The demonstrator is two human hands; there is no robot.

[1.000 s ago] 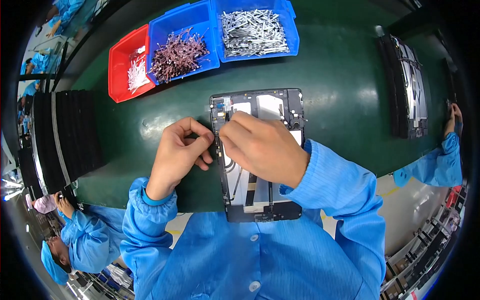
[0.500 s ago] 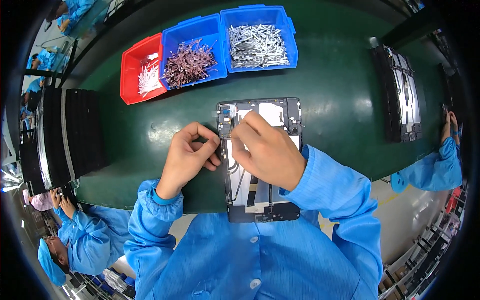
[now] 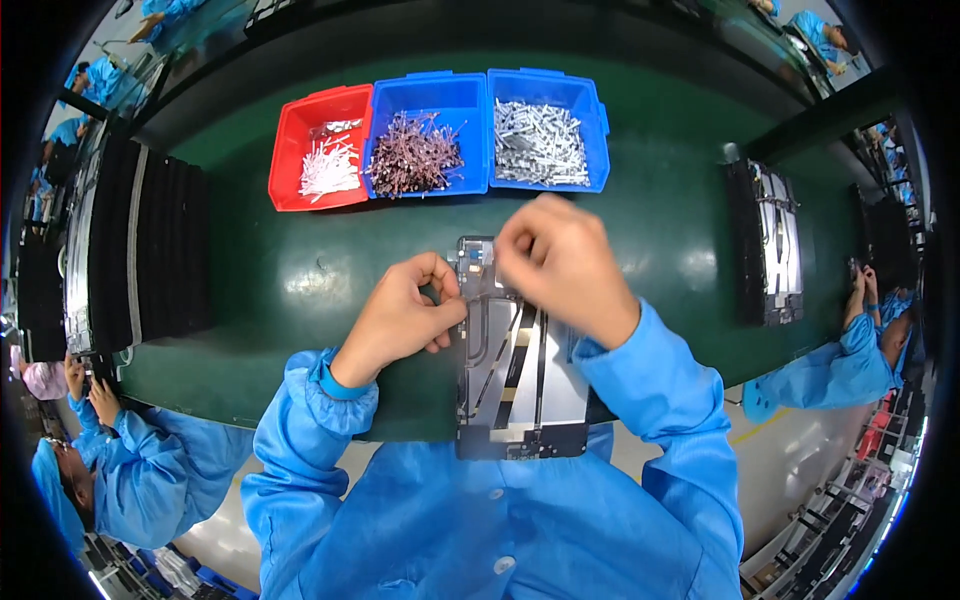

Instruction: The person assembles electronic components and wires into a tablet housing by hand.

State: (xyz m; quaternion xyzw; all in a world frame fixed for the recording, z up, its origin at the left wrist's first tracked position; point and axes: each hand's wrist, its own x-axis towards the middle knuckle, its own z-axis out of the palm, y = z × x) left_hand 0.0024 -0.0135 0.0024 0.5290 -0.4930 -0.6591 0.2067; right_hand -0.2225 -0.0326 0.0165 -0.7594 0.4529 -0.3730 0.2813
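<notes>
An opened tablet (image 3: 570,385) lies before me at the table's front edge, its inner parts, dark cables and silver plates bared. At its left edge, near the far end, my left hand (image 3: 412,312) is closed in a pinch, thumb and forefinger touching the rim; what lies between them is hidden. My right hand (image 3: 568,262) hangs over the tablet's far right part, covering that corner. Its fingers are curled together and slightly blurred, and I cannot make out anything in them.
Beyond the tablet stand a red bin (image 3: 285,150) of white strips, a blue bin (image 3: 440,95) of brownish cable pieces and a blue bin (image 3: 603,130) of silvery pieces. Stacked dark panels (image 3: 165,240) stand left, stacked tablets (image 3: 775,240) right. Co-workers sit at both sides.
My right hand has lifted from the tablet's upper left area and moved toward its far right corner. The left hand stays at the left edge. The whole view has shifted.
</notes>
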